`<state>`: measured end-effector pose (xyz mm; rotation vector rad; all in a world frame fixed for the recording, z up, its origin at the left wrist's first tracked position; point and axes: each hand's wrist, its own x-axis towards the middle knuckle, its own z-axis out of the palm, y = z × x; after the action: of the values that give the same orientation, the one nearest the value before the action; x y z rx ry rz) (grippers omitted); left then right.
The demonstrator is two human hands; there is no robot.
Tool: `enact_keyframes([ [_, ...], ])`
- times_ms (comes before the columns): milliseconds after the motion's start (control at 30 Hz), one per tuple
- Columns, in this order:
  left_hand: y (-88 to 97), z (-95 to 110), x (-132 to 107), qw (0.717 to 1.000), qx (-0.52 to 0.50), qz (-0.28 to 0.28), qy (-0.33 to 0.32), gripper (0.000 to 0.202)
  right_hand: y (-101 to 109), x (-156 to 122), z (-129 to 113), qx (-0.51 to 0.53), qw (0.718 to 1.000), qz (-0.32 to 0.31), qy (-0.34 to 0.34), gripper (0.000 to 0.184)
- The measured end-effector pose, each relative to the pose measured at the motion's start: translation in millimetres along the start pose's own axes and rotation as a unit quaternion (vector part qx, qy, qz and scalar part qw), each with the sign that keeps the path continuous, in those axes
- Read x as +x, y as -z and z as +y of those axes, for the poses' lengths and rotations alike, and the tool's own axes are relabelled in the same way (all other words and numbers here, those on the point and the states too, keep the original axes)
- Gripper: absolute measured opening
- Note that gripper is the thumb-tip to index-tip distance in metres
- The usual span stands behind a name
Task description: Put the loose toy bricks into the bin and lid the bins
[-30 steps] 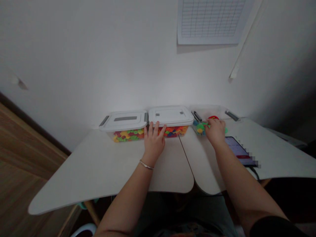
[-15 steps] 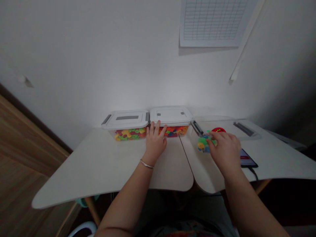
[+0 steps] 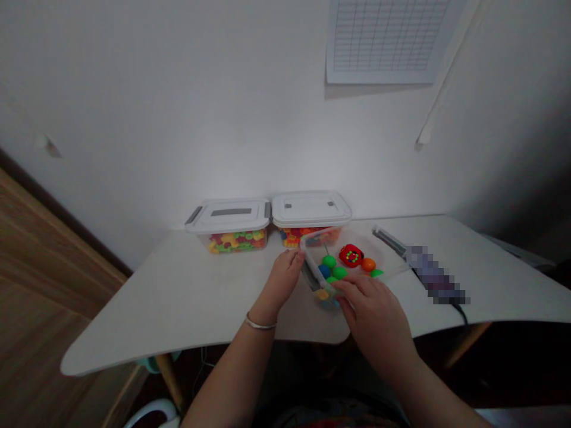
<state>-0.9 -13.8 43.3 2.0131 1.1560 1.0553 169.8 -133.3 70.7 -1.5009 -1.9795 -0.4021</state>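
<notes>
A clear plastic box [image 3: 316, 270], with no lid on it, sits at a slant in front of me, between my two hands. My left hand [image 3: 282, 279] is closed on its left end, by the grey handle. With thumb and fingers, my right hand [image 3: 379, 309] pinches the near rim. Inside lie a red toy with coloured beads [image 3: 351, 255], an orange ball [image 3: 368, 264], a blue ball [image 3: 324, 271] and several green pieces [image 3: 339, 273]. My right hand hides part of the near wall.
Two white-lidded boxes of colourful pieces, a left one [image 3: 234, 215] and a right one [image 3: 311, 208], stand against the wall. A blurred-out phone [image 3: 435, 276] with a cable lies right on the white table [image 3: 178, 297]. A gridded sheet [image 3: 383, 41] hangs above.
The clear box has come left and nearer, turning at a slant. My left hand has left the lidded box and taken the clear box's left end. My right hand moved left with the rim.
</notes>
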Motion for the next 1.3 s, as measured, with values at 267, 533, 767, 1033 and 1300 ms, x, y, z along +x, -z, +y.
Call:
enact_keyframes([
  [267,18.7,13,-7,0.968,-0.19,-0.025,0.164,0.037,4,2,-15,0.032,0.998,-0.029,0.037,0.034],
  [533,15.1,5,-2,0.968,-0.185,0.046,0.163,0.03,5,7,43,-0.021,1.0,-0.022,-0.003,0.029],
  [767,51.2,-14,-2,0.953,-0.159,0.148,0.212,0.042,-2,6,63,-0.043,0.997,-0.054,0.018,0.019],
  [1033,76.6,-14,-9,0.959,-0.107,0.169,0.201,0.04,-22,10,54,0.082,0.994,-0.025,0.073,0.018],
  [1300,68.0,-1,-20,0.968,-0.106,0.137,0.18,0.053,-17,10,47,0.115,0.99,-0.012,0.086,0.017],
])
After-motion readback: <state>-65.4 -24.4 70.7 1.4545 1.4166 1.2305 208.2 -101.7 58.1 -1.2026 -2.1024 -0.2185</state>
